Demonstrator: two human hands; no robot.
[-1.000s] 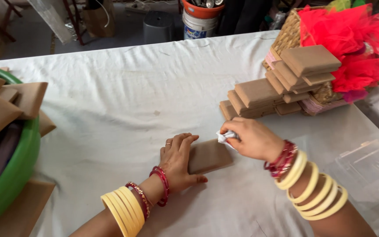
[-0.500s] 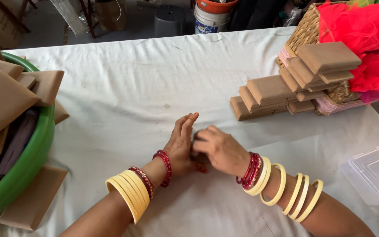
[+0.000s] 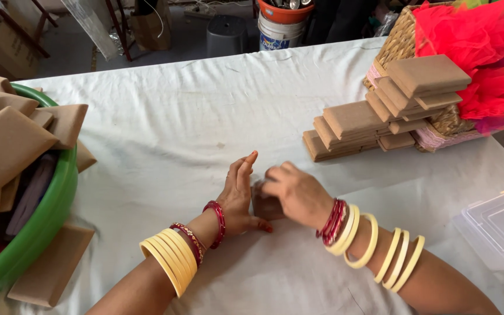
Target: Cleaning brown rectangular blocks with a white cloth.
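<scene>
While both hands press round a small brown packet [image 3: 263,205] on the bench [image 3: 164,134], left hand [image 3: 237,195] flat-open alongside, right hand [image 3: 293,192] curled over it; wrap step underway, judging by pics.

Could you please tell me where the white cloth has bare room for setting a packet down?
Bare cloth lies between the green tub and the brown packet stack, beyond both hands. Crowded: by the left hand and right hand, and by the clear lidded box.
</scene>
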